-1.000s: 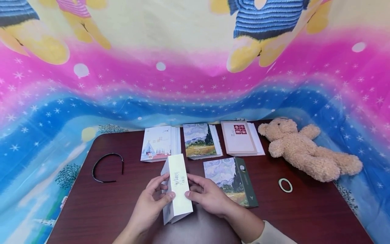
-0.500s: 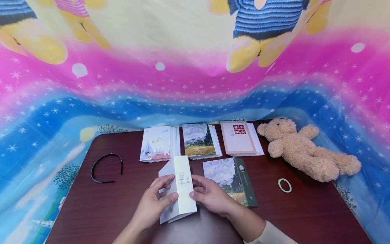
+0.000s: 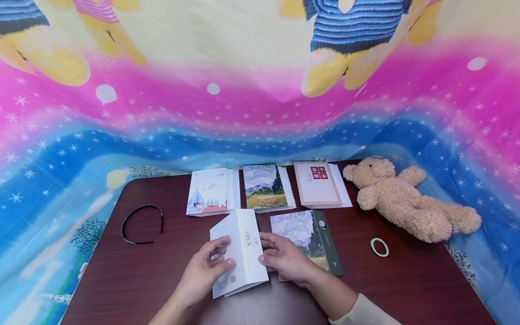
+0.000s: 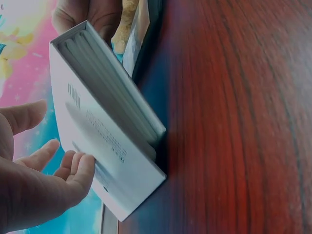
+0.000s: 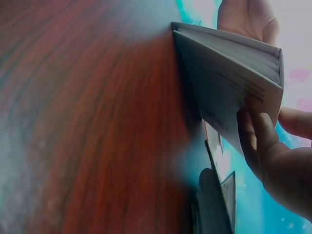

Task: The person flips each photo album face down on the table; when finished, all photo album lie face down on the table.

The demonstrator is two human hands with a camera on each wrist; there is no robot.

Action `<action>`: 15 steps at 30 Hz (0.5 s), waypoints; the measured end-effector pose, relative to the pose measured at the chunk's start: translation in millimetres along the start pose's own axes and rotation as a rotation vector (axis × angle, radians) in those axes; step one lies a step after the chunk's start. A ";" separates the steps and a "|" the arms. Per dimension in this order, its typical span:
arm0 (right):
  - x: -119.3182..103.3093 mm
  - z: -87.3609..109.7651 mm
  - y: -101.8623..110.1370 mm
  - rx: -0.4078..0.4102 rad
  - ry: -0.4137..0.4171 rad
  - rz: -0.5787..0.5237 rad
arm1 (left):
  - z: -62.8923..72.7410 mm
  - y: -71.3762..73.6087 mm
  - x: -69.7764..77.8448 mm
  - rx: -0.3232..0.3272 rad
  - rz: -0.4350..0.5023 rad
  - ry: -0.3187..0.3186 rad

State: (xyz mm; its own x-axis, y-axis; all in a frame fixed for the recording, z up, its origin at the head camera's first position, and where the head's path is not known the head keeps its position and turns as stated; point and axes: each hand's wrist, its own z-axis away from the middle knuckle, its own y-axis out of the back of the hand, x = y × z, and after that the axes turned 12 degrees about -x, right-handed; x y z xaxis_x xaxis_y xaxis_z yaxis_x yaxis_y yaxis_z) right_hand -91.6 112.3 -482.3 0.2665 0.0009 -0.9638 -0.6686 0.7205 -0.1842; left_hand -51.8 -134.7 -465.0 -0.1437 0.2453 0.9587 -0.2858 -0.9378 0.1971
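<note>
A white photo album (image 3: 243, 253) leans on the table with its spine up and dark lettering along it. Its broad left cover faces my left hand (image 3: 205, 266); in the left wrist view that cover bears a barcode, and the fingertips (image 4: 85, 165) touch it while the thumb stands apart. My right hand (image 3: 286, 259) grips the album from the right, thumb at the spine and fingers (image 5: 248, 134) against the other cover. Pages show at the album's open end in both wrist views. Beside the right hand lies a painted-landscape album (image 3: 298, 239) with a dark green spine, partly covered by that hand.
Along the back of the dark red table (image 3: 101, 271) lie a tent-picture album (image 3: 208, 192), a landscape album (image 3: 264, 187) and a pale album (image 3: 318, 187) with red characters. A teddy bear (image 3: 398, 198) and ring (image 3: 379, 247) are right; a black headband (image 3: 142, 206) is left.
The white album has shifted right and turned, so more of its left cover shows. My left thumb has come off the spine; the right hand has moved slightly right with the album.
</note>
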 end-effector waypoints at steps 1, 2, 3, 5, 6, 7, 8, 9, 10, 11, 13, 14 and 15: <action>0.8 0.0 1.1 0.002 -0.001 0.000 | 0.2 0.5 -0.7 0.000 0.009 0.003; 1.7 0.0 2.1 0.004 -0.001 -0.002 | 0.4 1.1 -1.7 0.000 0.014 0.003; 2.4 0.0 3.0 0.005 -0.003 -0.004 | 0.5 1.7 -2.6 0.001 0.019 0.004; 4.1 0.0 4.7 0.005 -0.006 -0.009 | 0.6 3.2 -4.5 0.006 0.025 0.004; 5.0 -0.1 5.5 0.007 -0.008 -0.009 | 0.6 4.0 -5.6 0.010 0.016 0.004; 5.7 -0.1 6.3 0.008 -0.012 -0.009 | 0.7 4.8 -6.8 0.014 0.004 0.002; 6.4 0.0 7.1 0.007 -0.015 -0.011 | 1.0 5.7 -7.8 0.018 -0.008 0.002; 7.0 0.2 7.9 0.007 -0.019 -0.010 | 1.4 6.6 -8.6 0.023 -0.018 0.004; 7.6 0.4 8.7 0.007 -0.022 -0.008 | 1.4 7.6 -9.6 0.027 -0.027 0.012; 7.8 0.7 9.2 0.005 -0.022 -0.011 | 1.4 8.6 -10.6 0.032 -0.040 0.022; 8.0 1.6 10.0 0.003 -0.023 -0.009 | 2.2 10.4 -11.8 0.035 -0.052 0.030; 7.9 2.1 10.2 0.004 -0.024 -0.004 | 2.5 11.0 -12.5 0.037 -0.057 0.038; 7.8 2.4 10.3 0.008 -0.025 0.009 | 2.7 11.6 -13.3 0.038 -0.059 0.046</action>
State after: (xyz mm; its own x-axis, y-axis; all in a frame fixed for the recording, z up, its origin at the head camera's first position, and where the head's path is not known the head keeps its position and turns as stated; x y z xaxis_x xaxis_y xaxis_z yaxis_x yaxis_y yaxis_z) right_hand -94.8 121.5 -491.2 0.2779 0.0253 -0.9603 -0.6658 0.7256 -0.1736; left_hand -50.6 -149.5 -474.9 -0.1711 0.3102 0.9352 -0.2589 -0.9300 0.2611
